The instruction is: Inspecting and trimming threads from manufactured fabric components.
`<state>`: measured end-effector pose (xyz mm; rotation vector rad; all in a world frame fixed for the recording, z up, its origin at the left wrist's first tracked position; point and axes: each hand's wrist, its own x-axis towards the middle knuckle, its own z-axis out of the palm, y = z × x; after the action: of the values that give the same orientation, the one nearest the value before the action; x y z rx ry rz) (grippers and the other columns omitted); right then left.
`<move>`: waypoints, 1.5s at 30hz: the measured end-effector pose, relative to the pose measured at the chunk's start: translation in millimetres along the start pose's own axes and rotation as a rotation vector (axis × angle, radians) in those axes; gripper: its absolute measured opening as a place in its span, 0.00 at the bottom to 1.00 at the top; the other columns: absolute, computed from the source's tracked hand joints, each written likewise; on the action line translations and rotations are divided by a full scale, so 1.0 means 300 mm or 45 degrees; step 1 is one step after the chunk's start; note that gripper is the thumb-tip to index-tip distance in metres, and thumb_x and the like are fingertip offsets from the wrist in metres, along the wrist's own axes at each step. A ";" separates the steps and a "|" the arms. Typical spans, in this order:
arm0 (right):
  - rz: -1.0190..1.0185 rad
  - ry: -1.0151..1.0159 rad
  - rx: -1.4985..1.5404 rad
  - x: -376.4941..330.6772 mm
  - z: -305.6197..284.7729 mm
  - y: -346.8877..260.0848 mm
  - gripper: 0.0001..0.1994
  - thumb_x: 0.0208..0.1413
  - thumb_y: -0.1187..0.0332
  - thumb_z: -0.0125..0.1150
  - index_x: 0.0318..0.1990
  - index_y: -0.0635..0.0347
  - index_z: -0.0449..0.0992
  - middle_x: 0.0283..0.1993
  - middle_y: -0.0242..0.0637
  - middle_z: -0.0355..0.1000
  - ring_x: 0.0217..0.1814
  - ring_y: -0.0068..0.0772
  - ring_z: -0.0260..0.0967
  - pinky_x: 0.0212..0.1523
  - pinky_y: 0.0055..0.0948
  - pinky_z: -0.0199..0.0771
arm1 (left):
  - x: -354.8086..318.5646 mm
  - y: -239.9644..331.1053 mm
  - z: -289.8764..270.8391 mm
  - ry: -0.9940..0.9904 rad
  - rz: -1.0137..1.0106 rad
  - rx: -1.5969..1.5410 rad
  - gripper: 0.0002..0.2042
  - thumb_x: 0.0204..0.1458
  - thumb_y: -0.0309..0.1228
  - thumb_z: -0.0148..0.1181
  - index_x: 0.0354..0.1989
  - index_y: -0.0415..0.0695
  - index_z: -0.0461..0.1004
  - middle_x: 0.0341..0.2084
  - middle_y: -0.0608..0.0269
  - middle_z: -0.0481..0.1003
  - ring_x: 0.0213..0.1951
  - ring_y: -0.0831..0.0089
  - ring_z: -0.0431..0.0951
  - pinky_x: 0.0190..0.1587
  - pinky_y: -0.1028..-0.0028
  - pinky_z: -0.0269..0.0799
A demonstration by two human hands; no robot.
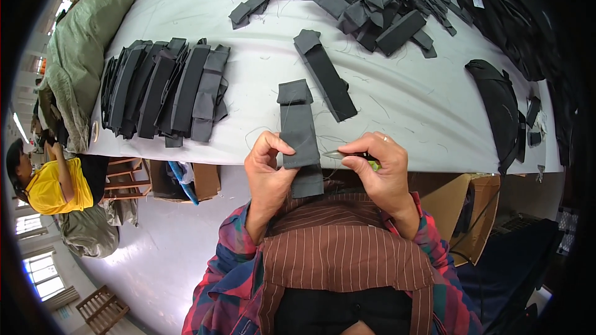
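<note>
My left hand (270, 166) pinches a dark grey fabric strip (298, 127) near its lower end, thumb on top. The strip has folded, stitched ends and hangs over the table's front edge. Just right of it, my right hand (380, 164) is closed on thread snips (334, 154), whose pointed silver tip faces the strip without clearly touching it. A bit of yellow-green shows under the fingers; most of the handle is hidden. Loose threads trail around both hands. Beyond them, a second dark strip (326, 74) lies slanted on the white table.
Rows of stacked strips (164, 90) lie on the left of the white-covered table (261, 56). A loose heap of strips (366, 0) is at the far side. Black fabric (503, 18) covers the right. Below stand cardboard boxes (478, 211); a person in yellow (62, 186) sits at left.
</note>
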<state>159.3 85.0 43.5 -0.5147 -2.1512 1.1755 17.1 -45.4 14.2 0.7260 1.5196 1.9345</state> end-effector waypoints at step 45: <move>-0.145 -0.003 -0.255 0.038 0.042 0.085 0.08 0.44 0.67 0.67 0.33 0.52 0.78 0.26 0.28 0.71 0.27 0.30 0.66 0.29 0.29 0.55 | -0.011 0.001 0.003 -0.191 -0.465 -0.408 0.11 0.50 0.15 0.54 0.42 0.37 0.66 0.40 0.63 0.70 0.41 0.80 0.71 0.44 0.80 0.70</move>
<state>143.3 97.8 20.6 -0.4694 -2.2815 0.9046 20.1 -47.2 14.4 0.4089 1.1241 1.7442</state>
